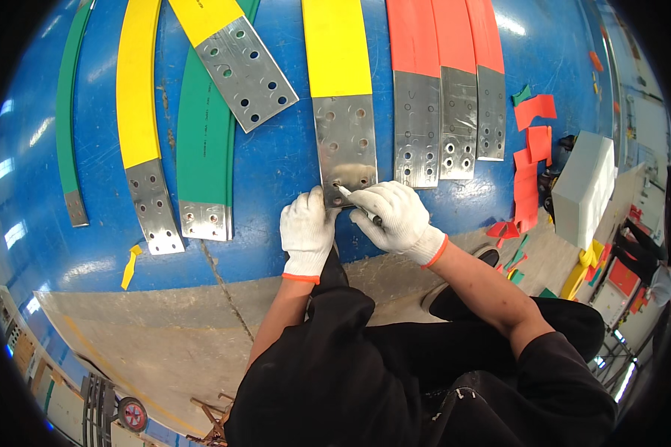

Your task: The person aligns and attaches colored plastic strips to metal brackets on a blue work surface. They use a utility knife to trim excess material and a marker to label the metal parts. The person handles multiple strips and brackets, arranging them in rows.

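A yellow-sleeved busbar (338,127) lies in front of me, its bare, drilled metal end pointing at my body. My left hand (306,229), in a white knitted glove with an orange cuff, is closed at the near left corner of that end, gripping its edge. Gloved the same way, my right hand (397,217) pinches a slim pen-like tool (344,191), light at the tip and dark at the back. Its tip is at one of the holes nearest me; whether it goes inside I cannot tell. The fingers partly hide the bar's near edge.
Red-sleeved busbars (415,127) lie to the right, green-sleeved (205,149) and yellow-sleeved ones (138,97) to the left, on the blue floor (268,164). Red sleeve scraps (525,186), a grey box (583,190) and a yellow scrap (130,267) lie about. A person (660,283) is far right.
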Demonstrator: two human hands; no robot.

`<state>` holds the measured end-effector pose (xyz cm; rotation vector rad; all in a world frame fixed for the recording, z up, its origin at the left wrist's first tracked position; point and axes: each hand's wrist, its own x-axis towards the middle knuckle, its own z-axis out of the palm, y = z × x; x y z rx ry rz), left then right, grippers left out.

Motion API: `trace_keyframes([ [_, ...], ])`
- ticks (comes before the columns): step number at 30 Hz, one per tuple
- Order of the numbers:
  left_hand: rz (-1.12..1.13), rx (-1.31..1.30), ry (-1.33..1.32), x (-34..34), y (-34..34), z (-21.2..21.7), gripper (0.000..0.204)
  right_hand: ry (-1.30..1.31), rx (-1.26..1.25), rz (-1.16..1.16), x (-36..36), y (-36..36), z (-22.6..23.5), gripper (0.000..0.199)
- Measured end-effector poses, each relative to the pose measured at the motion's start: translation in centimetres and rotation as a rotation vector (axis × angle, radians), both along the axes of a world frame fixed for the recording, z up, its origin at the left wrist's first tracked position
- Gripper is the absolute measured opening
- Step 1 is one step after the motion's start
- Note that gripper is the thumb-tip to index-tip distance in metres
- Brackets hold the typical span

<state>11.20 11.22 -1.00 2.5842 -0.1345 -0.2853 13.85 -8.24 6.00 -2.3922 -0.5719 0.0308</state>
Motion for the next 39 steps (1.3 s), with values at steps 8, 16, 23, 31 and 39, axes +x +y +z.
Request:
trace_keyframes([
  [8, 0.001, -0.007, -0.013, 0.0, -0.1, 0.0, 0.055, 0.058, 0.102, -0.047, 0.0, 0.1, -0.7, 0.031],
  [16, -0.005, -0.003, -0.037, -0.1, 0.0, -0.1, 0.053, 0.044, 0.079, -0.064, 0.8, 0.5, -0.4, 0.026],
  [23, -0.002, -0.017, -0.070, -0.1, 0.0, -0.4, 0.033, -0.001, -0.198, -0.056, 1.3, 2.7, 1.3, 0.022],
  [31, -0.009, -0.004, 0.026, 0.3, 0.0, 0.6, 0.043, 0.056, -0.026, -0.130, 0.4, 1.3, 2.0, 0.024],
  [39, -0.005, 0.029, 0.011, 0.0, -0.1, -0.1, 0.056, 0.063, 0.004, 0.045, -2.8, -0.7, 1.9, 0.030],
])
